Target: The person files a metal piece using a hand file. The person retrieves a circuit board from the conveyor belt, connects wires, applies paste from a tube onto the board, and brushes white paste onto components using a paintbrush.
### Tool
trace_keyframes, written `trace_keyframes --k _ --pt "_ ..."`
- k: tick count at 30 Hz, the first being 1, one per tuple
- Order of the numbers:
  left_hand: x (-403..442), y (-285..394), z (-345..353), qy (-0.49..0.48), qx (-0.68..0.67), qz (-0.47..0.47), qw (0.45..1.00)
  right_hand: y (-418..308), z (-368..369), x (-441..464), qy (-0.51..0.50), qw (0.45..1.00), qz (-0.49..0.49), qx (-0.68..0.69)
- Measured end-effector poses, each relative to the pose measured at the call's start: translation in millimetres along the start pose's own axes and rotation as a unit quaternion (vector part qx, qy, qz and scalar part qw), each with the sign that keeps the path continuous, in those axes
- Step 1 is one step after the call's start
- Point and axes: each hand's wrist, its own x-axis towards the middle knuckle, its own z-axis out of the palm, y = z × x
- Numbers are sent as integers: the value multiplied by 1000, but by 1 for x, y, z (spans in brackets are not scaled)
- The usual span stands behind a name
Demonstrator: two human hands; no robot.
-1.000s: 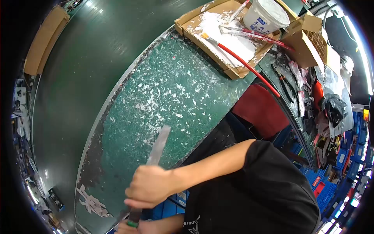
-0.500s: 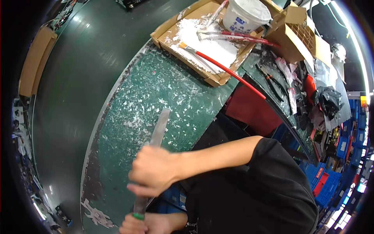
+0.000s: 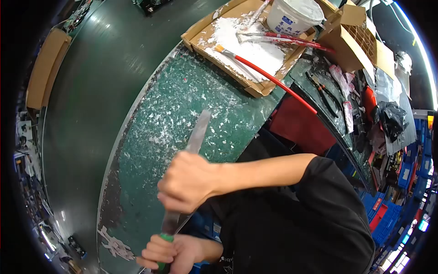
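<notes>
A long flat metal blade [image 3: 199,132] with a green and black handle [image 3: 167,238] slants over the worktable [image 3: 150,169], its tip pointing up and away from the body. Wrapped round the middle of the blade is my right hand [image 3: 188,182], slightly blurred, with fingers closed. My left hand [image 3: 166,253], lower down, is closed round the handle. Bare metal shows between the two hands. White flecks are scattered over the table's green top around the tip. Whether the blade touches the table cannot be made out.
A cardboard tray [image 3: 258,90] holds white material, a white tub [image 3: 294,20] and brushes, one with a red handle [image 3: 273,81] reaching past the rim. Pliers [image 3: 325,92], an open carton [image 3: 349,41] and a black bag [image 3: 391,119] are at right; scraps [image 3: 116,245] lie lower left.
Both hands and the blade have moved up in view, and the gap between my hands has widened. The view has shifted, so the tray and table edge appear further left.
</notes>
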Motion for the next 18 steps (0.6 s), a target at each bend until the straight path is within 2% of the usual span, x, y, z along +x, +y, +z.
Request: trace_keyframes --k 1,2,5,6,7,9,11,14,17,18 --pt "2 4 0 37 -2 26 999 -6 5 2 32 999 -35 14" --pt "5 6 0 -1 -2 43 999 -8 8 4 27 999 -32 16" --pt "4 5 -4 -9 17 45 999 -4 3 4 14 999 -34 29" --pt "7 3 -15 -64 -34 12 997 2 -3 5 8 999 -38 33" --pt "4 -6 -14 -84 -19 20 996 10 -8 6 3 999 -41 26" --pt "1 -16 -5 -78 -27 -30 996 21 -19 7 -7 999 -43 -17" --pt "-1 -17 -5 -50 8 -16 999 21 -18 8 -3 999 -40 -21" --pt "5 -15 -21 -55 -41 -66 995 19 -6 6 9 999 -36 -3" --pt "16 2 -38 -56 -36 -63 996 10 -11 1 -28 998 -37 31" --pt "20 7 -45 -71 -4 -24 997 10 -13 -1 7 996 -88 23"
